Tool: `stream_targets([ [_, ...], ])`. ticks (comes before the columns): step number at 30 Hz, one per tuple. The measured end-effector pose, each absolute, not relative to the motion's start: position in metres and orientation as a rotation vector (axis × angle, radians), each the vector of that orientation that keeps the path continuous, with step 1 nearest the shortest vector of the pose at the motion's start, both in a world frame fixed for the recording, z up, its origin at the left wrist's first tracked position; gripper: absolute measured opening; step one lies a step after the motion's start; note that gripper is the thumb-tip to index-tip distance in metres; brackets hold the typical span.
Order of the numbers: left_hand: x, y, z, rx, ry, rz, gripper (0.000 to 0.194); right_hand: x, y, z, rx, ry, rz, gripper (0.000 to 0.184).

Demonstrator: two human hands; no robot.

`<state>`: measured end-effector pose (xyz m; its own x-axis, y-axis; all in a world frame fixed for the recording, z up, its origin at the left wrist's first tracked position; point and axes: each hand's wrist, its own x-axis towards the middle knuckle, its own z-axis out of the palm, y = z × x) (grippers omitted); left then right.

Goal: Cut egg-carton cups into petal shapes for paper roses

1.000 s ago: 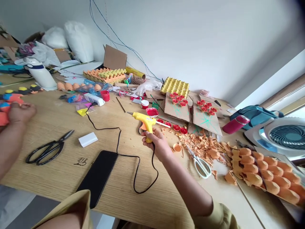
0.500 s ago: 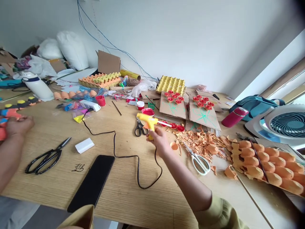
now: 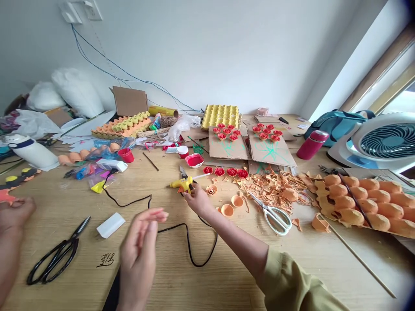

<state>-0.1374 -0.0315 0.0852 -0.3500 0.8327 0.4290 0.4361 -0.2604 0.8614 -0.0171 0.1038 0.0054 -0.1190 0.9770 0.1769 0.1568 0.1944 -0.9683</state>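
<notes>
My right hand is closed round the handle of a yellow hot glue gun, which is low at the tabletop with its nozzle pointing left. A white glue stick pokes out of its back end. Black-handled scissors are partly hidden behind the gun. My left hand is raised over the near part of the table, empty, fingers loosely curved and thumb apart. Below it a black phone is mostly covered. Near my right hand are an unpainted carton rose and two orange carton cups.
Another person's hand holds a painted carton piece at the left. Black scissors, a white block and the gun's black cord lie nearby. White scissors, orange scraps and an egg tray occupy the right.
My right hand has lowered the glue gun toward the tabletop, a little to the left. My left hand has come into view from below. The carton rose and a second cup now show.
</notes>
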Motion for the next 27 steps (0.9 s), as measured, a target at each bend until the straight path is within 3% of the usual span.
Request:
stream_targets([
  [4, -0.124, -0.014, 0.052, 1.621, 1.552, 1.244, 0.017, 0.048, 0.061, 0.027, -1.266, -1.578, 0.959, 0.027],
  [8, -0.104, 0.004, 0.035, 1.838, 1.503, 1.154, 0.012, 0.146, 0.019, 0.035, -1.433, -1.6, 0.757, 0.025],
  [13, -0.078, 0.023, 0.024, 2.1, 1.532, 1.033, 0.013, 0.233, -0.013, 0.01, -1.717, -1.51, 0.448, 0.027],
  [24, -0.045, 0.099, 0.024, 2.377, 1.682, 0.744, 0.046, 0.252, -0.025, -0.034, -1.746, -1.855, 0.011, 0.03],
  [27, -0.04, 0.116, 0.021, 2.418, 1.637, 0.652, 0.04, 0.255, -0.025, -0.033, -1.743, -1.878, -0.049, 0.029],
])
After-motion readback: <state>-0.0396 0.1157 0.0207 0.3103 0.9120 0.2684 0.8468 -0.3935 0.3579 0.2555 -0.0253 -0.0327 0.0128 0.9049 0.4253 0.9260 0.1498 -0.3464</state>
